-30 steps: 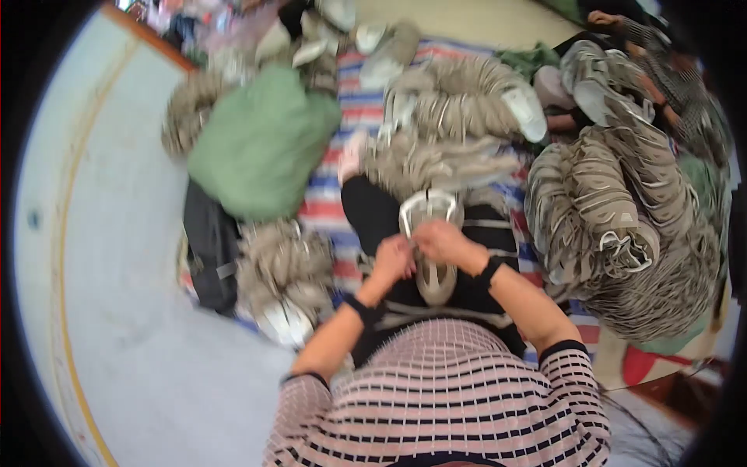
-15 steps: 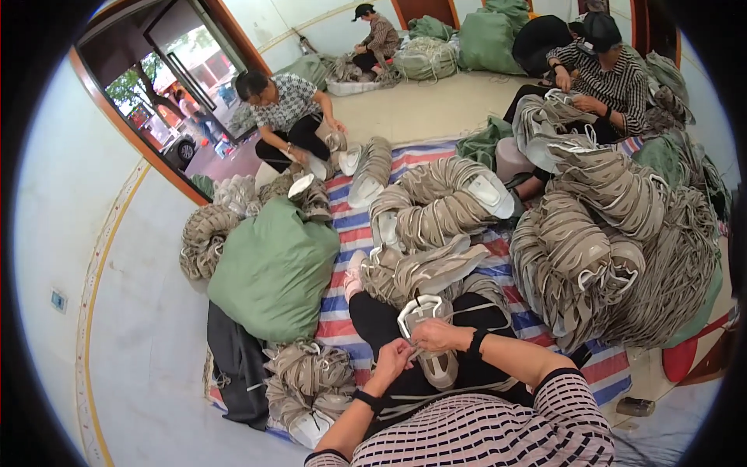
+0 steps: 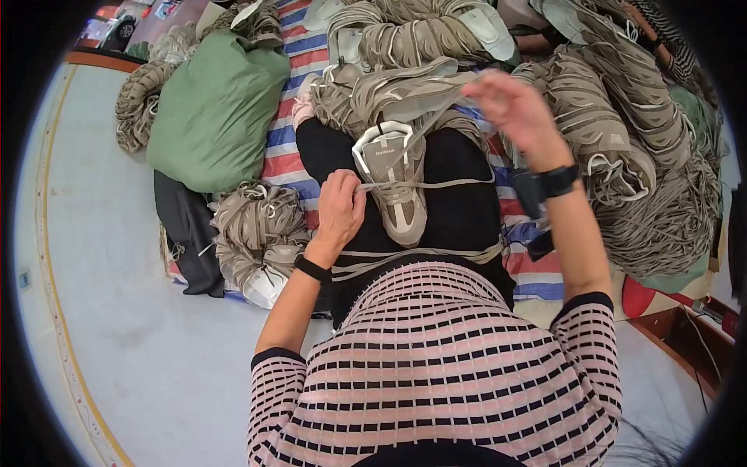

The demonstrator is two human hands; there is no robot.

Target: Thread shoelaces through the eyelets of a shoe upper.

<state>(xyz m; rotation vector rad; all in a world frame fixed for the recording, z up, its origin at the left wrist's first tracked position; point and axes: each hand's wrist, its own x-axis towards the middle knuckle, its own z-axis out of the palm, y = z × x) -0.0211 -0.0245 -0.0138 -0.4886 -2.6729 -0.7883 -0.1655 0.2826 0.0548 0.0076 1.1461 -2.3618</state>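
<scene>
Left hand (image 3: 341,208) pinching a lace (image 3: 451,185) at a beige shoe (image 3: 389,165).
A green sack (image 3: 222,117) sits beyond and left of the left fingers, which close thumb to finger on the lace; the shoe is just right of them. The right hand (image 3: 510,109) is raised, its fingers part-curled and blurred; whether they grip anything, I cannot tell. Right of them are stacked shoes (image 3: 591,105).

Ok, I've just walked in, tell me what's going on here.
A seated person has a beige shoe upper on their lap. The left hand pinches a lace that runs across it. The right hand is raised, blurred; whether it grips a lace is unclear. Bundles of similar uppers and a green sack lie nearby.
</scene>
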